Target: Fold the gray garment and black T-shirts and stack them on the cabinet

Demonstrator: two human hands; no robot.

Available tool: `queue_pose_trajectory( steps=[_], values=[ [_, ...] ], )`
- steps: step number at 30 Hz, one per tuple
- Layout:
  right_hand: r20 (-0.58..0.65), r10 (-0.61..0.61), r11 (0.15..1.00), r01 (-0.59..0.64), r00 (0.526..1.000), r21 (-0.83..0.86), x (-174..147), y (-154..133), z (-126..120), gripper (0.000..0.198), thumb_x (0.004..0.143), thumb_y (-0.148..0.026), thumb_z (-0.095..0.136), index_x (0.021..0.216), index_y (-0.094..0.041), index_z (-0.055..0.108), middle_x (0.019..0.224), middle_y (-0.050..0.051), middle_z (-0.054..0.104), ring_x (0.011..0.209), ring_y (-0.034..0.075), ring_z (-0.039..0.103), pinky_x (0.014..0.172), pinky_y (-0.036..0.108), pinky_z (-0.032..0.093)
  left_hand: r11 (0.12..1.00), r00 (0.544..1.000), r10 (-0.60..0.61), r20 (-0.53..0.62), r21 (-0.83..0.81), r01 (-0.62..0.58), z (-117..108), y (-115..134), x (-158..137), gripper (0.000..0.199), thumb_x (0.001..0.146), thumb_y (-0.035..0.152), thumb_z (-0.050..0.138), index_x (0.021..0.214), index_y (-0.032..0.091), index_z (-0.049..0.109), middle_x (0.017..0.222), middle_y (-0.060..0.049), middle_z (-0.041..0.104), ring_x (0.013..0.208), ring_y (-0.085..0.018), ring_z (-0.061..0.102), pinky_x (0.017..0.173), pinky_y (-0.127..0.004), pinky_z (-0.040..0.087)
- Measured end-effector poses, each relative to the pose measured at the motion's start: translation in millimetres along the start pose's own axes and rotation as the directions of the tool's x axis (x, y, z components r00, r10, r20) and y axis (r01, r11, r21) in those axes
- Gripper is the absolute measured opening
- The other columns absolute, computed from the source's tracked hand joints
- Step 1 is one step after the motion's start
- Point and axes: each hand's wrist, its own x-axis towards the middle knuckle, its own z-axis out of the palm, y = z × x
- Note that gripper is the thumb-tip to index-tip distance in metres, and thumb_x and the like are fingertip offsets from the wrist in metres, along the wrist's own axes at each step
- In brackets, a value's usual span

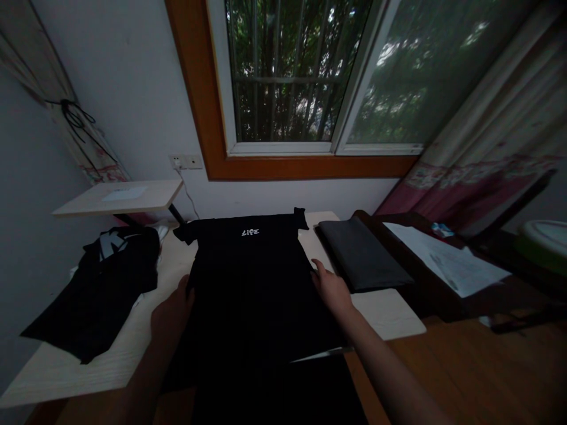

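A black T-shirt [252, 283] lies spread over the pale wooden table, with white characters across its upper part and its sleeves toward the wall. Its lower part hangs over the near table edge. At its left side edge, my left hand [172, 310] is closed on the fabric, fingertips partly hidden in the dark cloth. My right hand [332, 289] pinches the opposite side edge, thumb toward the wall. Both hands are at about the same height along the shirt.
Dark clothing [110, 283] with a light print is heaped on the left. A small raised shelf [119, 198] stands behind it. Folded dark grey fabric [363, 254] lies right of the shirt, and paper sheets [447, 260] rest on brown furniture farther right. A window [301, 77] is ahead.
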Motion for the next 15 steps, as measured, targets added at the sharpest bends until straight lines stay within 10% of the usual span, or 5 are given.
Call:
queue_pose_trajectory(
  steps=[15],
  values=[
    [-0.126,-0.064,0.998,0.065,0.99,0.001,-26,15,-3,0.047,0.104,-0.026,0.04,0.15,-0.025,0.04,0.115,0.01,0.066,0.083,0.021,0.069,0.068,0.03,0.05,0.985,0.964,0.168,-0.208,0.08,-0.154,-2,-8,-2,0.044,0.099,0.029,0.038,0.139,0.018,0.053,0.104,-0.013,0.071,0.097,-0.027,0.067,0.087,-0.04,0.05]
  ],
)
